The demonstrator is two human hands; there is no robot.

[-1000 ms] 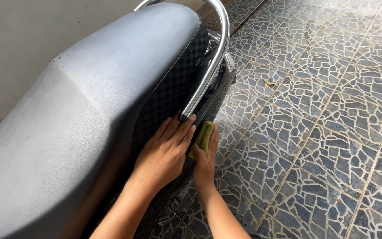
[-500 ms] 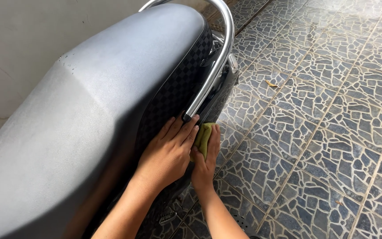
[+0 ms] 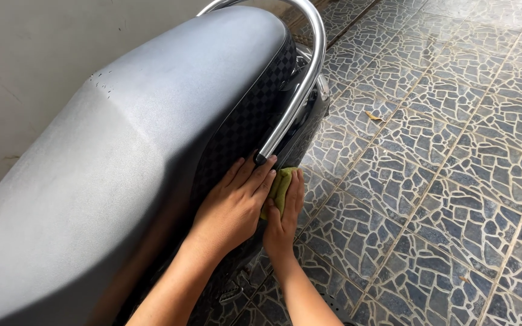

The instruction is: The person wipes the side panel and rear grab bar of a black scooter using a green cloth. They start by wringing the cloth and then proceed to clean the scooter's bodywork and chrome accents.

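Green cloth (image 3: 280, 184) pinched flat under right hand (image 3: 283, 217) beside seat edge (image 3: 246, 130); left hand (image 3: 237, 205) lies open, empty.

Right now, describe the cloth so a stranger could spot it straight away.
Start at the grey scooter seat and follow the chrome grab rail down to its lower end. Just below it, the right hand presses a small cloth against the dark side panel: the only yellow-green thing there.
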